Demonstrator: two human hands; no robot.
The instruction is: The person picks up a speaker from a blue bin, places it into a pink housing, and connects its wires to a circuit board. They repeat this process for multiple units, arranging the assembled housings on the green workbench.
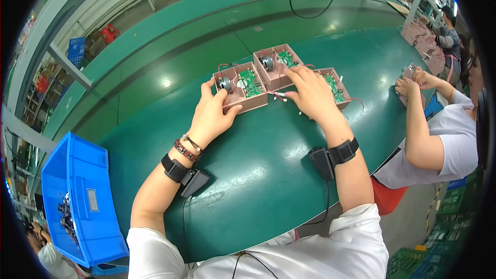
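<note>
Three pink open-top boxes stand together on the green table. The left box (253, 102) and the middle box (276, 80) each hold a round black speaker and a green circuit board. In the right box (342, 104) a green circuit board (333, 87) shows; my right hand hides part of it. My left hand (214, 113) grips the left box's left end, thumb at the front wall and fingers by the speaker (223, 83). My right hand (314, 93) reaches over the middle box's front right corner, fingers stretched and thumb apart. Beside that thumb lie thin wires with white connectors (280, 94).
A blue bin (92, 201) with small dark parts stands at the left. On the right a co-worker's hands (413, 82) handle another pink part, with more pink boxes (426, 46) farther back. A black cable (310, 16) hangs over the far side.
</note>
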